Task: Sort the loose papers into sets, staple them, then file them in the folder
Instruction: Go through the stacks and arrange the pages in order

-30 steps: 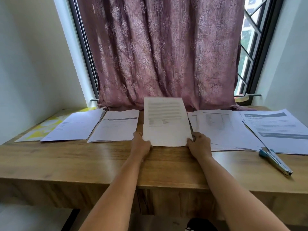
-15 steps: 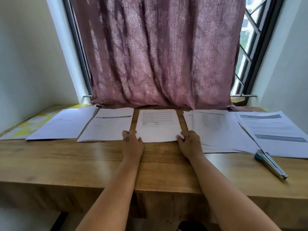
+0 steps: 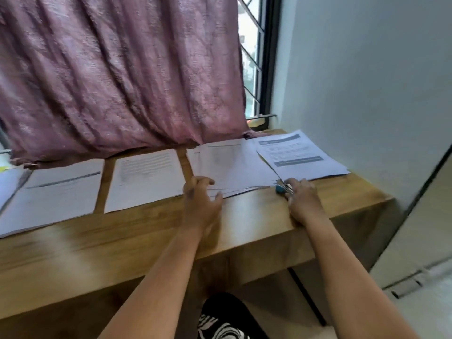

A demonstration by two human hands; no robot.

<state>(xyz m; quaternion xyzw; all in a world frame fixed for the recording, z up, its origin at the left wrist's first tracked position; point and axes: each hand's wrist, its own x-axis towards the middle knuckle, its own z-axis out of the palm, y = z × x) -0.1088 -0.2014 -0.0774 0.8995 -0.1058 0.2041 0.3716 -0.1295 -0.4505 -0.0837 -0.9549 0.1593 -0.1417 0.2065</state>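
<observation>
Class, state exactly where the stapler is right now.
In the head view, the blue stapler lies right of centre on the wooden desk, under the right hand, by the loose paper stack.

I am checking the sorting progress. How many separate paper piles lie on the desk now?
5 in view: one cut off at the left edge, one beside it, the centre one, the one under the left hand, and the far-right one. More may lie out of frame.

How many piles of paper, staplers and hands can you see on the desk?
Paper piles: 5
Stapler: 1
Hands: 2, left hand, right hand
Total: 8
</observation>
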